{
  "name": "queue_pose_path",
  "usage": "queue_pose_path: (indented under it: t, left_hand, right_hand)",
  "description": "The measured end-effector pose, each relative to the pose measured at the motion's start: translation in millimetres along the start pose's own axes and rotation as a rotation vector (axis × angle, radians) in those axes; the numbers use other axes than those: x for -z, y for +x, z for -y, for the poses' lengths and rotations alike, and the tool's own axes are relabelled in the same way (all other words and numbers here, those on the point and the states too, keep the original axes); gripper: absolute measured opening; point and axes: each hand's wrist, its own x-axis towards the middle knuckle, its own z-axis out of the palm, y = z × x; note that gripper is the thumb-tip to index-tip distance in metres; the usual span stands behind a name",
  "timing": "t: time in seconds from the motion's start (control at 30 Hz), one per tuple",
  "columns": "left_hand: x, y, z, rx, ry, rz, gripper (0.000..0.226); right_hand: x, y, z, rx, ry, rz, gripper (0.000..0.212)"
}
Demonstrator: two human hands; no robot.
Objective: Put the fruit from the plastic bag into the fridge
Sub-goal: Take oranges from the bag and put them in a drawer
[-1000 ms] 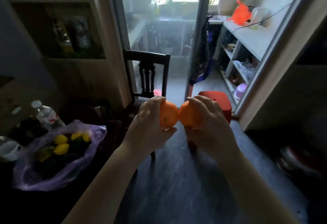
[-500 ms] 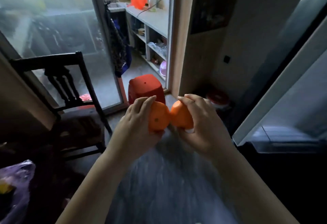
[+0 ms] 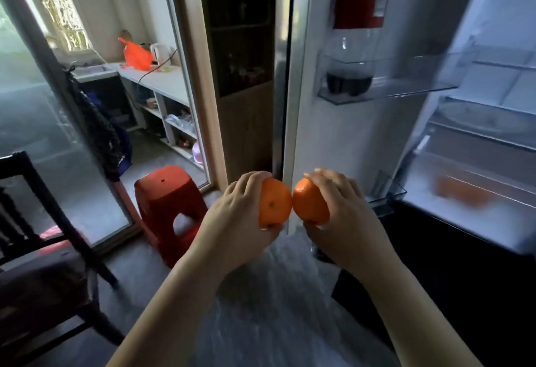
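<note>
My left hand [image 3: 232,215] grips one orange [image 3: 274,202] and my right hand [image 3: 345,213] grips a second orange [image 3: 310,204]; the two fruits touch each other in front of me. The fridge [image 3: 478,140] stands open at the right, its door [image 3: 342,123] swung towards me. A blurred orange fruit [image 3: 461,192] lies in the low clear drawer [image 3: 464,210] inside. The plastic bag is out of view.
A dark soda bottle [image 3: 353,47] stands in the door shelf [image 3: 385,91]. A red plastic stool [image 3: 169,207] sits on the floor to the left of my hands. A dark wooden chair [image 3: 43,244] is at the lower left. A glass sliding door [image 3: 58,123] lies behind them.
My view has swung right from the table with the bag to the open fridge. Both hands keep holding the oranges together in front of me.
</note>
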Motion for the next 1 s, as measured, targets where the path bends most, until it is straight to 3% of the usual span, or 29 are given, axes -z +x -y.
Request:
queue_pose_path:
  t: [0.3, 0.53, 0.77, 1.0]
  left_hand:
    - [-90, 46, -186, -0.188, -0.071, 0.069, 0.079]
    - [-159, 71, -292, -0.346, -0.188, 0.190, 0.073]
    - [-212, 118, -350, -0.476, -0.240, 0.275, 0.073]
    - [-280, 200, -367, -0.538, -0.275, 0.346, 0.073]
  right_hand:
    - [112, -94, -154, -0.140, -0.068, -0.210, 0.063]
    - [167, -162, -251, -0.274, -0.151, -0.192, 0.074]
    - [193, -179, -322, -0.370, -0.178, -0.215, 0.077]
    - [188, -141, -406, -0.408, -0.177, -0.199, 0.071]
